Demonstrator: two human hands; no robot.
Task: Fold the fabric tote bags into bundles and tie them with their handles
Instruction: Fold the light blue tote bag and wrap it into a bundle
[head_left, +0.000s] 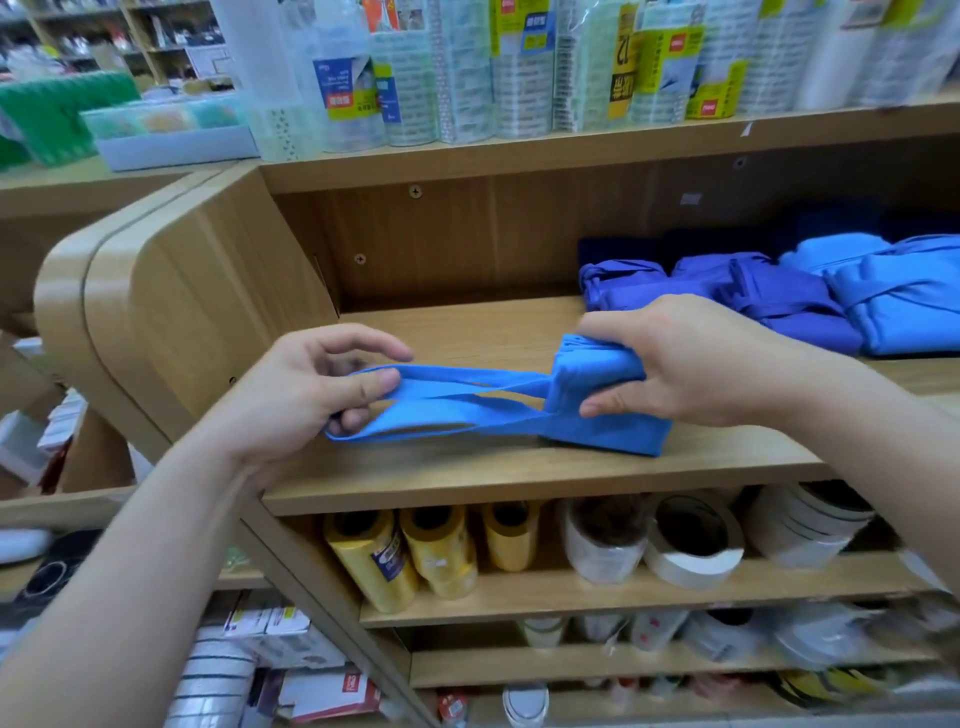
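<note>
The right hand (691, 364) grips the folded blue tote bag (618, 431): fingers curled over its top, thumb pressing on the front face. The bundle sits on the wooden shelf (467, 467), near the front edge, approx. in the middle of the view. The left hand (311, 395) is closed on the handles (415, 423): thumb on top, fingers hooked through the loop ends, & it pulls the two straps out to the left. The straps look flat & fairly tight, w/ one small crossing near the bundle.

The step now, in my judgement, is the start of the tying. The folding looks finished, but no strap goes round the bundle yet. To do it well:
- The right hand should not loosen, esp. the thumb, otherwise the folded layers can spring open.
- Keep both straps together as one band & w/o twist before the wrap.
- Wrap across the middle of the bundle, not near an end, so the band does not slip off.
- Keep tension during the whole wrap, then tuck or knot the end under the band.

At the back right of the same shelf lie the tied bundles (800, 306), dark blue & lighter blue; they show the result to aim for. Under the shelf are yellow rolls (384, 561) & tape rolls (691, 545).
</note>
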